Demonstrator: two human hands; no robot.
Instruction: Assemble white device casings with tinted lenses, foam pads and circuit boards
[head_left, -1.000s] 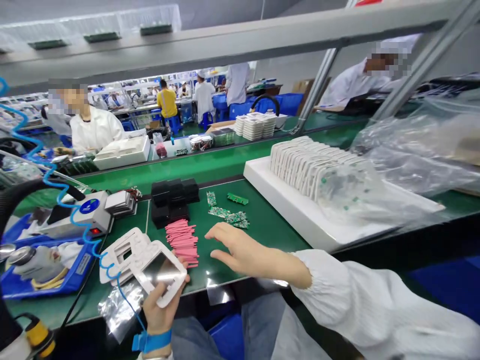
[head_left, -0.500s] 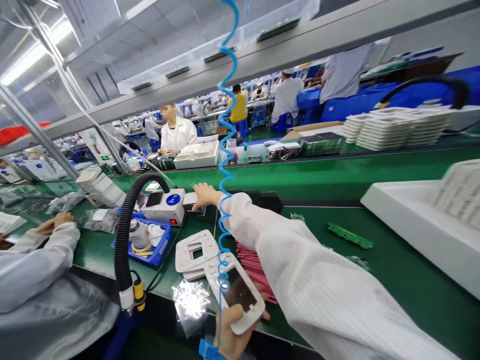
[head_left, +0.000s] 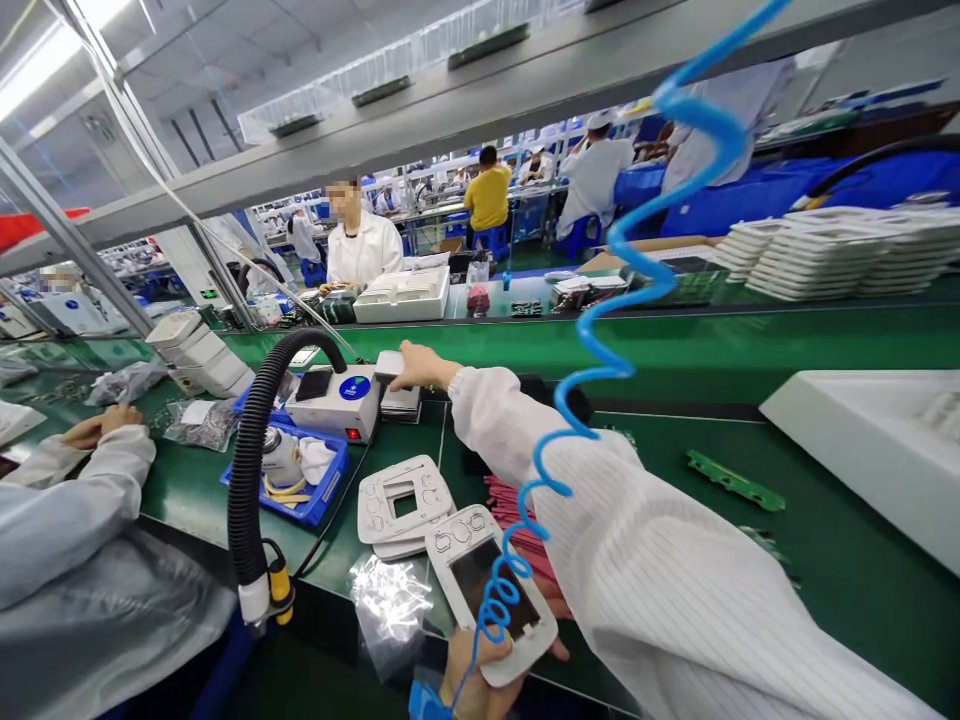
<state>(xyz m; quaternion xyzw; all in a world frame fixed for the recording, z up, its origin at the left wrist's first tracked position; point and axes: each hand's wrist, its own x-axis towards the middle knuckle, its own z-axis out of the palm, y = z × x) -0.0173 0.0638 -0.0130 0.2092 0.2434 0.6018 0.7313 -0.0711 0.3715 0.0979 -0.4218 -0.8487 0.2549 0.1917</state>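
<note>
My left hand (head_left: 484, 670), with a blue strap at the wrist, grips the lower end of a white handheld device housing (head_left: 457, 530) with a dark screen set in it. My right arm stretches across the bench. At its far end my right hand (head_left: 421, 366) pinches a small flat whitish panel (head_left: 390, 364) just above a stack of similar flat panels (head_left: 401, 408). Beside the housing lie several white front covers (head_left: 397, 500) in a pile. Red wires (head_left: 517, 510) lie partly under my right sleeve. A coiled blue cord (head_left: 592, 330) hangs across the view.
Left of the stack is a white box (head_left: 337, 412) with a black flexible hose (head_left: 244, 480). A blue tray (head_left: 330, 485) holds a bottle. Clear plastic bags (head_left: 390, 605) lie near the front edge. A green circuit board (head_left: 735, 480) and white foam tray (head_left: 847, 440) are right. A co-worker's hands (head_left: 105, 425) rest left.
My right hand has risen slightly from the stack and now has a flat panel in its fingers. The coiled cord has swung right. The view has shifted a little.
</note>
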